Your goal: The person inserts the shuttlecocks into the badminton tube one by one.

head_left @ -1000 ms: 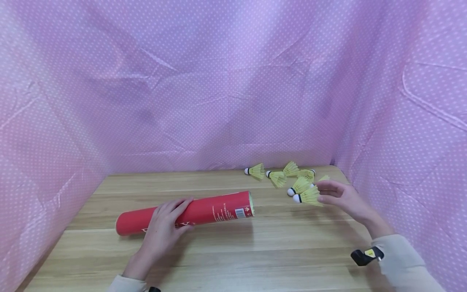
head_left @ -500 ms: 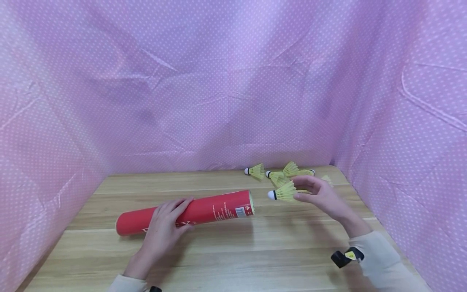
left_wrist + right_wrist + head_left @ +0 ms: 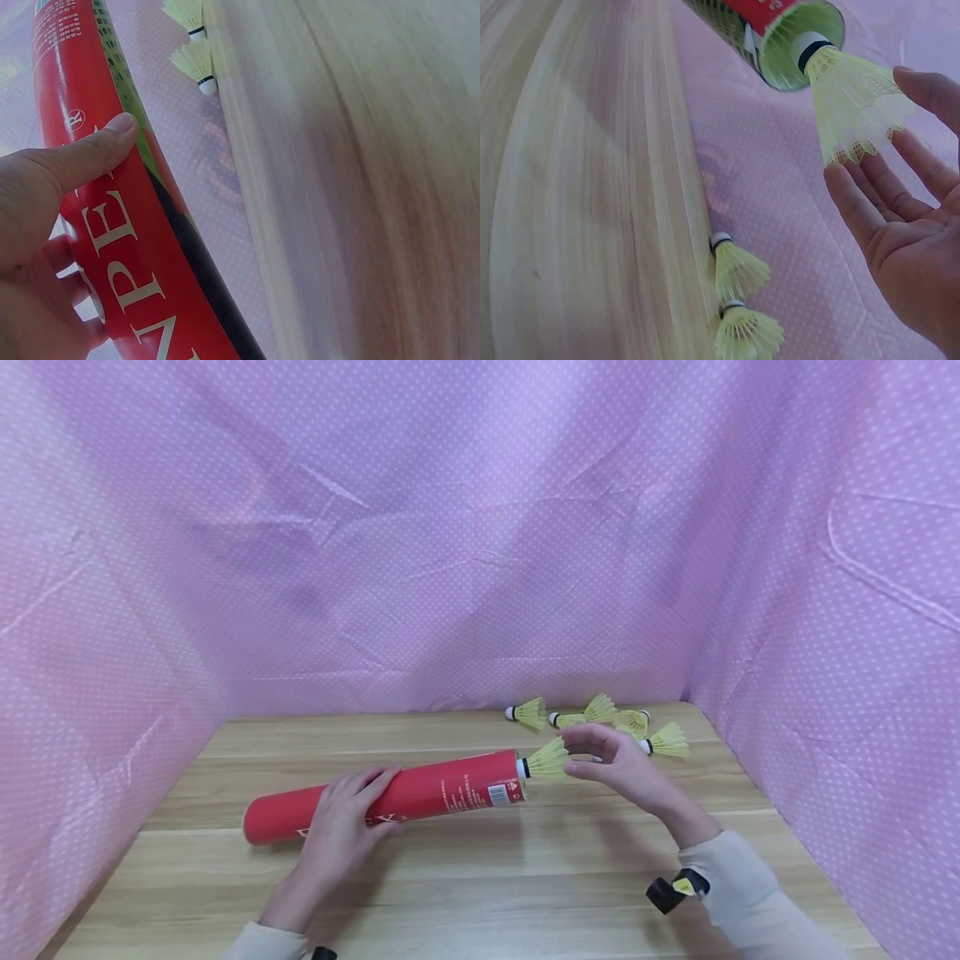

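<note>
A red shuttlecock tube lies slantwise above the table, its mouth facing right. My left hand grips it round the middle; in the left wrist view the thumb presses along its printed side. My right hand pinches a yellow shuttlecock by the skirt's edge. In the right wrist view, this shuttlecock has its white cork inside the rim of the tube, the skirt still outside. Part of the tube is hidden behind my left hand.
Several loose yellow shuttlecocks lie at the table's back right, among them one at the left and one behind my right hand. A pink dotted curtain surrounds the wooden table.
My right hand has taken a shuttlecock from the group and carried it left to the tube's mouth, its cork entering. The left hand and tube have hardly moved.
</note>
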Motion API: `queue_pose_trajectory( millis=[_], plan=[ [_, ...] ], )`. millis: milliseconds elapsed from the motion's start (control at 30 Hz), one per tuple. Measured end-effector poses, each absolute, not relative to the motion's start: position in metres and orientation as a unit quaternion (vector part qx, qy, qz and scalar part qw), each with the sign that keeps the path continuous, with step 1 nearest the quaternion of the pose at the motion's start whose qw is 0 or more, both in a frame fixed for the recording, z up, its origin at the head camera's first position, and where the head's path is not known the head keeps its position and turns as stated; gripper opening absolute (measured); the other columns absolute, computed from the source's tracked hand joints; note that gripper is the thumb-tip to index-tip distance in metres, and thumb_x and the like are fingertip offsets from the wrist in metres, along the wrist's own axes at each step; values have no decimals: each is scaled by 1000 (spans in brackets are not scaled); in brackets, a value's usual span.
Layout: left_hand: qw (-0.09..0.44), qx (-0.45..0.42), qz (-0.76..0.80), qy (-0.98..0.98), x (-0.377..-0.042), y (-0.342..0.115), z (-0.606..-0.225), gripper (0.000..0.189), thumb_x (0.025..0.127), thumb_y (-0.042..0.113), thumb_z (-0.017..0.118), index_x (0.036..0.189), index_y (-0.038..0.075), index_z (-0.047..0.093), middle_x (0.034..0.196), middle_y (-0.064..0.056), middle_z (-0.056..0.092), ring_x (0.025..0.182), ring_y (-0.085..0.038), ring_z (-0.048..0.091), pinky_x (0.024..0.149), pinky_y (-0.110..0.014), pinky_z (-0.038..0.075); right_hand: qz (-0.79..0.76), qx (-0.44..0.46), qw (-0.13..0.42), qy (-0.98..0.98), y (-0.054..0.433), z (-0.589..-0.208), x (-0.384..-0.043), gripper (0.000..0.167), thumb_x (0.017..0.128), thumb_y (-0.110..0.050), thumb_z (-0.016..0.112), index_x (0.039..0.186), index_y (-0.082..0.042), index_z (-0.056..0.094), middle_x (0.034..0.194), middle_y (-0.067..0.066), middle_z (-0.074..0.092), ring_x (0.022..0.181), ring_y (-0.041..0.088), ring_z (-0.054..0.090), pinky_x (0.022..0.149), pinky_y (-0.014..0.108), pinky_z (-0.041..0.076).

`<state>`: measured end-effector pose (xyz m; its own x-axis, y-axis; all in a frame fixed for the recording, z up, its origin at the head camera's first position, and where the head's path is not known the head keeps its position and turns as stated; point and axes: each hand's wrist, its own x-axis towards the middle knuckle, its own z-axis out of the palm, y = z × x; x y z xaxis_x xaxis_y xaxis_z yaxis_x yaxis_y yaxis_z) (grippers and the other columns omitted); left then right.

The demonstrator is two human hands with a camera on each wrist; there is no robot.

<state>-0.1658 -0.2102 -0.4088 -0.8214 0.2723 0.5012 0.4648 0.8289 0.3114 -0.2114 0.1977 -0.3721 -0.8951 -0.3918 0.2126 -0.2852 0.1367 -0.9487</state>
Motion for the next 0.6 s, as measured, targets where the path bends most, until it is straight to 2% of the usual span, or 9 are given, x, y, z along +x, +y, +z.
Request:
queue_pose_trajectory(
  millis=[200, 433, 600],
  plan=[
    [221, -195, -215, -931, -166, -208, -407, 86, 65, 22, 97, 142, 18, 59, 130, -8, 62, 118, -34, 55, 106, -56, 34, -626, -235, 51, 742, 180, -374, -211, 48, 88, -10, 77, 132, -1, 60, 129, 15, 62, 119, 25, 60, 93, 36, 55],
    [226, -195, -215, -930, -167, -207, -407, 87, 64, 22, 97, 142, 18, 59, 129, -9, 63, 116, -34, 55, 104, -55, 36, -624, -260, 48, 736, 167, -375, -209, 51, 87, -6, 78, 132, 7, 57, 127, 17, 62, 117, 28, 62, 91, 37, 56],
    [223, -193, -217, -930, -167, -206, -406, 86, 65, 22, 97, 142, 18, 59, 129, -9, 63, 117, -34, 55, 105, -54, 36, -619, -258, 41, 740, 163, -375, -209, 49, 87, -8, 79, 132, 0, 60, 129, 15, 63, 119, 33, 60, 91, 37, 56]
  ],
)
